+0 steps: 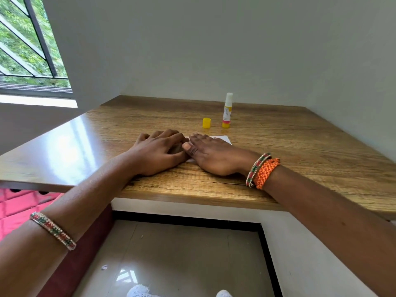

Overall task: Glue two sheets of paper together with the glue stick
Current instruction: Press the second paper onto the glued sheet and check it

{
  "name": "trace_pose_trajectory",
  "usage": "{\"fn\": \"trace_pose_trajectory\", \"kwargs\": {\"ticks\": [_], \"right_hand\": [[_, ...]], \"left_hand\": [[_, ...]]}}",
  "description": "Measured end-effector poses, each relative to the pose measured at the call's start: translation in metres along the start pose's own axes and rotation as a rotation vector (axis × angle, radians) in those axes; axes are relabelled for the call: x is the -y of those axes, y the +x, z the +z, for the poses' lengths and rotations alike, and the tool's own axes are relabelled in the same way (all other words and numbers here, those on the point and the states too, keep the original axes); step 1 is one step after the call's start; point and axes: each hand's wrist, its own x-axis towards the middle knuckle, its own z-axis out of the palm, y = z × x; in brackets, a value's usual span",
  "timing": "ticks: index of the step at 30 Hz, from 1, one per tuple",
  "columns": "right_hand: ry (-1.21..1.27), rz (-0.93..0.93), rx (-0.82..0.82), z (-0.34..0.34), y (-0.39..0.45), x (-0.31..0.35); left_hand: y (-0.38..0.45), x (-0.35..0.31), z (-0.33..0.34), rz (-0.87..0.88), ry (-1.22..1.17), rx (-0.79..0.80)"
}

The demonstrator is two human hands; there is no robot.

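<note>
Pressing down on the paper [222,138], we keep both hands flat on the table [300,151], with the glue stick [227,110] as our landmark: the paper lies just in front of it, on the near side, and only a pale corner and a sliver of its near edge show past the hands, so we cannot tell whether one sheet or two lie there. The right hand [214,155] rests palm down on the paper, its fingers [201,138] extended and close together, clamped on nothing; this spreads pressure over the sheet, which we judge suits bonding a glued face. The left hand [156,153] sits to the left of the right hand and touches it at the thumb, its fingers [169,136] loosely curled with the tips down at the paper's left edge; whether they pinch that edge we cannot tell. The glue stick stands upright beyond the paper, uncapped, its white tip exposed, and its yellow cap [206,122] stands just to the left of it, apart from it. Both are parked clear of the hands, presumably so that the pressing stroke meets no obstruction. We judge the gluing stage complete or nearly so, with smoothing in hand and recapping outstanding.
</note>
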Motion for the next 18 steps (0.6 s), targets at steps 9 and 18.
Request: {"fn": "trace_pose_trajectory", "kwargs": {"ticks": [9,18], "right_hand": [[-0.085,0.09,0.002,-0.007,-0.014,-0.018],[-0.163,0.231,-0.007,-0.009,-0.023,-0.025]], "left_hand": [[0.001,-0.001,-0.003,-0.026,-0.015,0.048],[0.001,-0.001,-0.003,-0.033,-0.011,0.053]]}}
